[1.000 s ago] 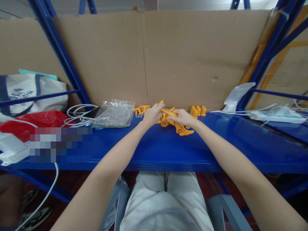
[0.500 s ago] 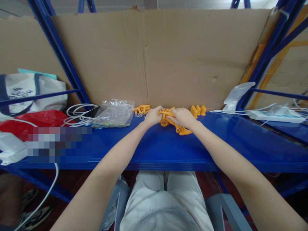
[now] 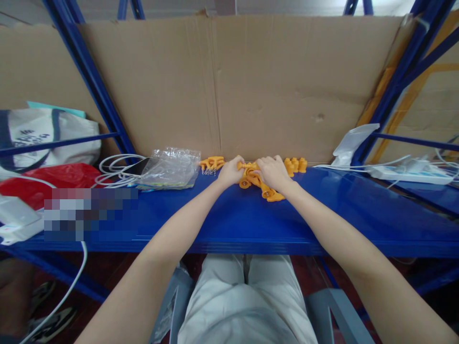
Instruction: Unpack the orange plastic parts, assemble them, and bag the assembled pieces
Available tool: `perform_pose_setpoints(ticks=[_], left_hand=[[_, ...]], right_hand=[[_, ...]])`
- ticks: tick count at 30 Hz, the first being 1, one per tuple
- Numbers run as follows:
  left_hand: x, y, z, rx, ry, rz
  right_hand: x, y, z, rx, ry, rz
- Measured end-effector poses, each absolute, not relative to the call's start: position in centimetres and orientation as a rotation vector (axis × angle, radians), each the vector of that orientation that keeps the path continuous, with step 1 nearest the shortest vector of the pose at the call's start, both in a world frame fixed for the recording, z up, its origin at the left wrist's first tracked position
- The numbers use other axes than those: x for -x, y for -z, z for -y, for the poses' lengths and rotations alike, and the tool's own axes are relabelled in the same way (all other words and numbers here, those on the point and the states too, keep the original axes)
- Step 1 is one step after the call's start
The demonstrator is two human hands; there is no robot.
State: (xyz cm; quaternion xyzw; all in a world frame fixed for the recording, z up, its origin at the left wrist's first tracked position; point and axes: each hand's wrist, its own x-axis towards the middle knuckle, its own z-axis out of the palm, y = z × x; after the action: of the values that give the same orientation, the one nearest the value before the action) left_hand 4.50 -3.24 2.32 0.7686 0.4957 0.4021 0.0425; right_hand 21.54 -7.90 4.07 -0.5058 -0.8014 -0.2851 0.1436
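Note:
My left hand (image 3: 231, 173) and my right hand (image 3: 271, 173) are closed on opposite ends of a slim orange plastic piece (image 3: 250, 165), held just above the blue shelf. Right below it lie several orange plastic parts (image 3: 267, 192), some with round cup-like ends; my fingers hide part of them. Left of my left hand sits a small group of orange branching pieces (image 3: 214, 161), with small metal-looking bits (image 3: 209, 172) in front. Beyond my right hand several short orange knobbed pieces (image 3: 295, 165) stand upright in a row against the cardboard.
The blue shelf (image 3: 229, 229) is backed by a cardboard sheet (image 3: 268, 86). To the left are a clear plastic bag (image 3: 172, 167), coiled white cable (image 3: 114, 169), a red bag (image 3: 68, 177) and a canvas bag (image 3: 71, 138). A white power strip (image 3: 412, 173) lies at right.
My right hand has rotated and its fingers now curl over the right end of the orange piece. The left hand has shifted only slightly. The parts below stay about where they were.

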Motion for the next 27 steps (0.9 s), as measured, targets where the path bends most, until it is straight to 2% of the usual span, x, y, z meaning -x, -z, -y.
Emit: perform_pose_setpoints(ticks=[6, 11, 16, 19, 23, 27], left_hand=[[-5.0, -2.6, 3.1, -2.054, -1.248, -1.324], [-4.8, -2.9, 3.5, -1.955, -1.130, -1.349], [-4.4, -2.8, 4.2, -2.356, -1.060, -1.640], [-4.3, -2.9, 4.9, -2.579, -0.910, -1.791], [-4.4, -3.2, 5.7, -2.760, -0.818, -1.780], [-4.6, -3.3, 5.8, -2.745, -0.825, -1.761]], right_hand=[[-21.4, -3.9, 7.9, 1.473, 0.842, 2.305], [-21.3, -3.6, 7.8, 1.443, 0.874, 2.259], [-21.4, -3.4, 7.7, 1.409, 0.860, 2.270], [-21.8, -3.3, 7.4, 1.439, 0.732, 2.309], [-22.5, -3.2, 6.9, 1.484, 0.516, 2.406], [-22.7, -3.2, 6.6, 1.462, 0.529, 2.427]])
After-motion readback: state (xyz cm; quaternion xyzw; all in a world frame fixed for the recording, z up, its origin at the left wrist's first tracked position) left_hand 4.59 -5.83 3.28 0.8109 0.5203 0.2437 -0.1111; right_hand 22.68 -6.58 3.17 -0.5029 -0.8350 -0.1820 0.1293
